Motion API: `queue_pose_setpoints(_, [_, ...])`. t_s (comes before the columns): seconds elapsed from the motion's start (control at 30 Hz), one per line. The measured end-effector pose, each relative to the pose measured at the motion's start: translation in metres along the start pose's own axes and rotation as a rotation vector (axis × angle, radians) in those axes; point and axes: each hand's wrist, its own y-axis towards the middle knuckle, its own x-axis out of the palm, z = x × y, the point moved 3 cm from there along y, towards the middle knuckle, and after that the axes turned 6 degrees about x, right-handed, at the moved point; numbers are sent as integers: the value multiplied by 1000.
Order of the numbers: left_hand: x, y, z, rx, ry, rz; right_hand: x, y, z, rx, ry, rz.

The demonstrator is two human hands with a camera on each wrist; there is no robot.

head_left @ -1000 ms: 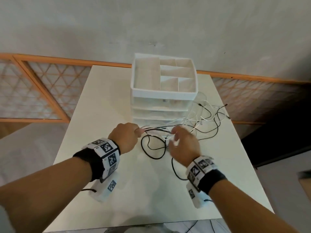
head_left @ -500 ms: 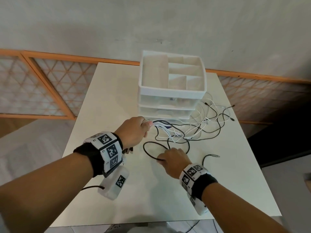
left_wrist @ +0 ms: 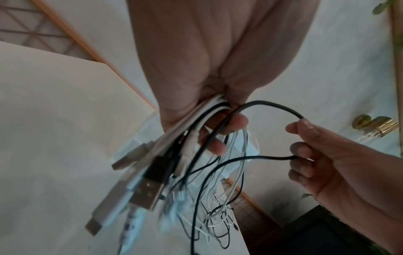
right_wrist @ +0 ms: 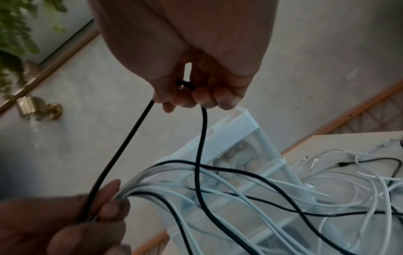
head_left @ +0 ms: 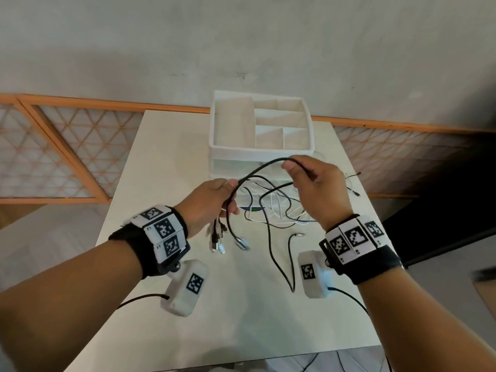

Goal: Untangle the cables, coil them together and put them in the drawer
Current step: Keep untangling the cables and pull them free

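Note:
My left hand (head_left: 214,202) grips a bunch of black and white cables (left_wrist: 209,119) above the table, their USB plugs (head_left: 217,237) hanging below it. My right hand (head_left: 314,183) pinches one black cable (head_left: 257,170) and holds it up as an arch between the two hands, just in front of the white drawer unit (head_left: 261,151). In the right wrist view the black cable (right_wrist: 122,150) runs from my right fingers down to the left hand. More tangled cables (head_left: 281,210) lie on the table before the drawers.
The white table (head_left: 241,318) stands against a grey wall, with orange lattice panels (head_left: 53,157) behind. The drawer unit has an open divided tray on top. Loose cable ends (head_left: 354,183) trail to the right of the unit.
My right hand rose from the table with a black cable and now holds it up near the drawer unit. The left hand lifted its bunch, plugs now dangling.

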Motion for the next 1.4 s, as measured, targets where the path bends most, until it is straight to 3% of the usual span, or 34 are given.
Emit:
queue_pose_setpoints(0.23, [-4, -6, 1, -57, -112, 12, -24, 0, 16, 61, -23, 195])
queue_pose_setpoints(0.33, [-13, -6, 21, 55, 32, 104, -23, -5, 58, 253, -165, 71])
queue_pose_setpoints(0.43, [-24, -7, 41, 153, 41, 166, -24, -17, 112, 470, -567, -147])
queue_pose_setpoints(0.5, [-32, -6, 47, 195, 99, 187, -32, -20, 130, 610, -660, -165])
queue_pose_setpoints(0.57, [-36, -6, 45, 215, 319, 158, -39, -12, 129, 657, -642, -140])
queue_pose_setpoints(0.67, [-28, -7, 35, 153, 743, 24, -56, 17, 97, 579, -532, -5])
queue_pose_setpoints(0.73, [-23, -4, 22, 86, 897, -30, -68, 38, 68, 470, -433, 78])
queue_pose_setpoints(0.87, [-24, -4, 13, 13, 887, 4, -84, 68, 14, 203, -273, 256])
queue_pose_setpoints(0.97, [-29, -3, 19, 50, 859, 50, -89, 80, 0, 120, -167, 299])
queue_pose_setpoints(1.1, [-33, -4, 24, 108, 835, 64, -80, 77, 29, 237, -230, 166])
queue_pose_setpoints(1.27, [-32, -8, 19, 96, 750, 64, -52, 25, 111, 566, -638, -331])
queue_pose_setpoints(1.33, [-26, -9, 20, 73, 722, 37, -40, 10, 109, 528, -624, -339])
queue_pose_setpoints(1.4, [-17, -10, 22, 59, 671, 12, -20, -1, 84, 368, -466, -345])
